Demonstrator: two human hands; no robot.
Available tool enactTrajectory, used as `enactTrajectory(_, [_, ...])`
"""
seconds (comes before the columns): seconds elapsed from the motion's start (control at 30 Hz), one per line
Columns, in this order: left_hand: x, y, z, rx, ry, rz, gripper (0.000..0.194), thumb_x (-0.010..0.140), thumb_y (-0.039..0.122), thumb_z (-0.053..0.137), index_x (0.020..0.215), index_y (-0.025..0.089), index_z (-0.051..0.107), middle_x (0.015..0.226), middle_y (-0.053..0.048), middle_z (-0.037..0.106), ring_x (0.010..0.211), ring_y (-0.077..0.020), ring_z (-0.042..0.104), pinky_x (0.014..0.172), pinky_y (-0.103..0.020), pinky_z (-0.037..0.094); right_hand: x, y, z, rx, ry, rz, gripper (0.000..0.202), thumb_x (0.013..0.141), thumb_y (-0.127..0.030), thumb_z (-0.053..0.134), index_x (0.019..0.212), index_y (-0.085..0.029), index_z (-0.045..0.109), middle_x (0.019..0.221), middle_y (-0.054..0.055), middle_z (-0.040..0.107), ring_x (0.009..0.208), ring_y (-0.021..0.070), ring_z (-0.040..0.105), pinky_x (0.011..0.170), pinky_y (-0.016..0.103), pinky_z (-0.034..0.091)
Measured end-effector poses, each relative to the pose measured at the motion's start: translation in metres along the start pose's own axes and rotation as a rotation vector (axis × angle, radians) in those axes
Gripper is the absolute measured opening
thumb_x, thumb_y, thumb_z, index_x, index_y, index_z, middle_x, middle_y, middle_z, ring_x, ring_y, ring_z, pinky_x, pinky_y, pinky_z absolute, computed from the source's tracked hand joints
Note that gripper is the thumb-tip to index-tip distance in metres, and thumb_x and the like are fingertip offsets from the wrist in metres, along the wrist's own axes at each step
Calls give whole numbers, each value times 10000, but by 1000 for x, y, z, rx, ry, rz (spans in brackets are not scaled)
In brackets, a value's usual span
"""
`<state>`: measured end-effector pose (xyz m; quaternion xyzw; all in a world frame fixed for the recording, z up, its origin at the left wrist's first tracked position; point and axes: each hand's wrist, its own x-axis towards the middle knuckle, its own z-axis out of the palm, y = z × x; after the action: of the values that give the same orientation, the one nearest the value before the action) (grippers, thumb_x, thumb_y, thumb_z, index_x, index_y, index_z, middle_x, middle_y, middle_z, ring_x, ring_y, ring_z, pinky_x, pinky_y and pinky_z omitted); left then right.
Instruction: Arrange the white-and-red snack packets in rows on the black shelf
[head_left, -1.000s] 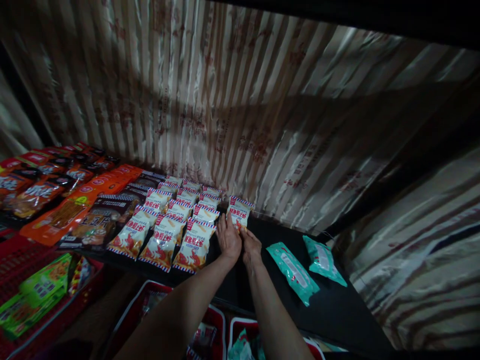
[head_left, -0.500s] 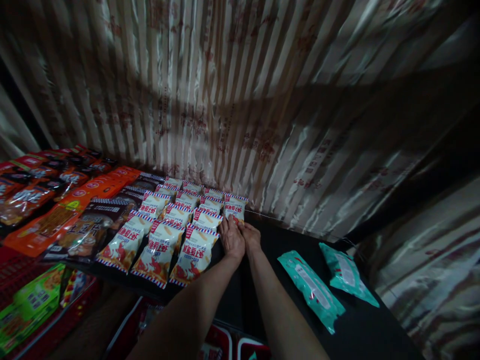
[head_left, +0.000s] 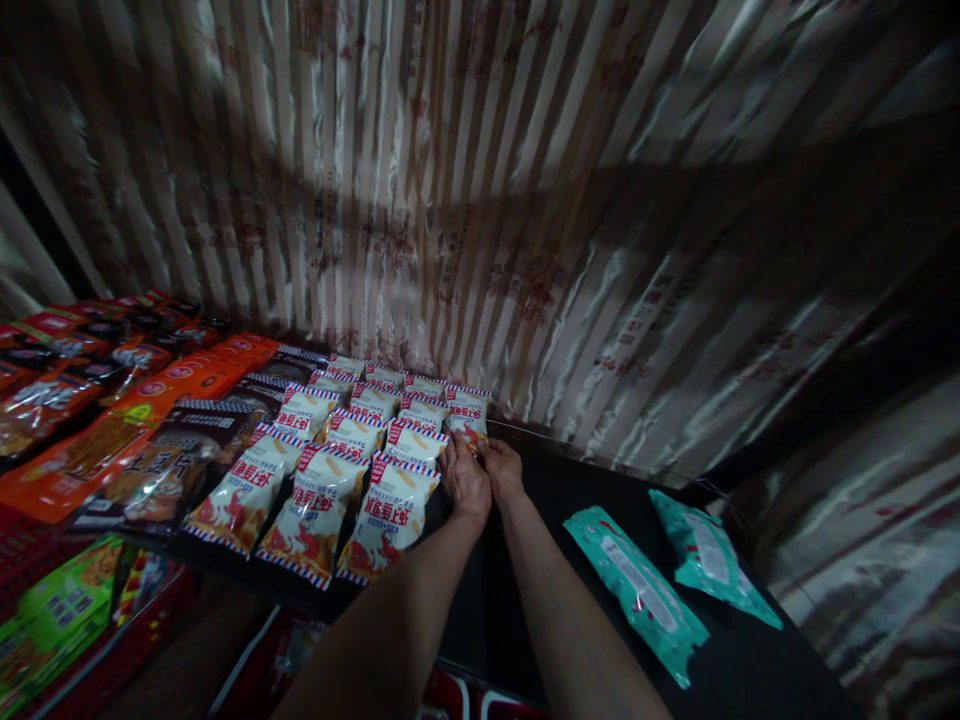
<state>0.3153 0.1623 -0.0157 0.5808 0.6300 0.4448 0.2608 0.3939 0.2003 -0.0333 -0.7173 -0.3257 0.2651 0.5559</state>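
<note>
My left hand [head_left: 466, 482] and my right hand [head_left: 502, 468] are close together at the lower end of a white, red and orange snack bag [head_left: 468, 410]. This bag lies at the back right of a block of matching bags. Fingers of the left press its lower left side, and curled fingers of the right grip its lower right edge. My fingertips are partly hidden. Just left of my left hand lies a matching bag [head_left: 388, 510] in the front row, with a striped blue, red and white top edge.
Two teal packs, one nearer [head_left: 637, 590] and one farther [head_left: 712, 555], lie on the black tabletop [head_left: 600, 660] to the right. Brown bags [head_left: 161, 465] and orange packs [head_left: 112, 440] lie left. Red baskets [head_left: 142, 625] stand below the front edge; a pleated curtain [head_left: 480, 200] hangs behind.
My right hand has shifted slightly away from the left, and more of the bag's lower part shows between them. The camera view has moved a little.
</note>
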Motion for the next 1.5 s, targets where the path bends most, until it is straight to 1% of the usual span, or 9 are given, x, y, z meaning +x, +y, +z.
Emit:
enactTrajectory(0.2, [-2,-3,1,-31,15,33,502,819,100,370,1310,155,456,1426,-135,381,1279,-290,364,1053,-468,297,5,-2,4,-36,-31,-36,101,576,-303,679,620,-212,677,643,20,692,639,187,632,660,294,475])
enactTrajectory(0.3, [-2,-4,2,-14,17,19,501,819,99,363,1312,113,450,1430,-146,371,1289,-290,354,1074,-447,277,6,-2,5,-79,-34,-44,83,596,-298,669,613,-216,676,634,19,690,645,189,633,656,289,473])
enactTrajectory(0.37, [-2,-4,2,-3,16,15,497,821,105,365,1312,90,447,1432,-159,362,1284,-290,363,1080,-434,276,6,-2,5,-110,-38,-46,94,615,-299,657,642,-214,685,648,21,695,651,190,638,653,286,475])
enactTrajectory(0.53, [-1,-5,6,-18,37,21,504,821,99,379,1321,122,439,1425,-143,382,1299,-267,356,1084,-427,290,4,-3,4,-210,-48,-51,158,666,-296,623,745,-184,703,742,42,718,696,181,653,655,257,482])
enactTrajectory(0.73, [0,-5,6,23,37,-5,499,835,88,349,1328,92,428,1425,-139,385,1283,-244,388,1083,-362,312,-1,-11,3,-377,-74,-59,223,740,-310,565,847,-169,699,857,64,720,788,182,658,690,241,476])
enactTrajectory(0.87, [1,-4,6,17,28,-14,494,843,94,345,1328,108,434,1420,-133,395,1304,-248,362,1081,-369,317,-5,-19,-3,-501,-75,-70,226,740,-344,581,864,-201,705,900,82,712,865,225,650,715,277,463])
enactTrajectory(1.07, [2,-5,7,23,13,-5,488,848,103,342,1327,95,432,1416,-149,395,1317,-256,341,1092,-377,297,-6,-23,-7,-752,-126,-117,284,799,-419,508,898,-235,700,933,69,710,868,217,649,677,271,450])
enactTrajectory(1.3, [2,-6,8,25,25,14,484,843,109,360,1319,118,446,1388,-148,433,1270,-270,394,1063,-406,326,-6,-18,-7,-764,-102,-147,270,802,-409,516,900,-232,696,946,64,710,858,209,653,676,269,451])
enactTrajectory(1.5, [3,-6,7,59,37,9,488,842,109,351,1322,89,436,1361,-171,454,1250,-273,412,1049,-395,331,-8,-12,-11,-626,-70,-170,288,780,-352,549,1017,-230,658,936,33,711,854,176,651,716,246,463])
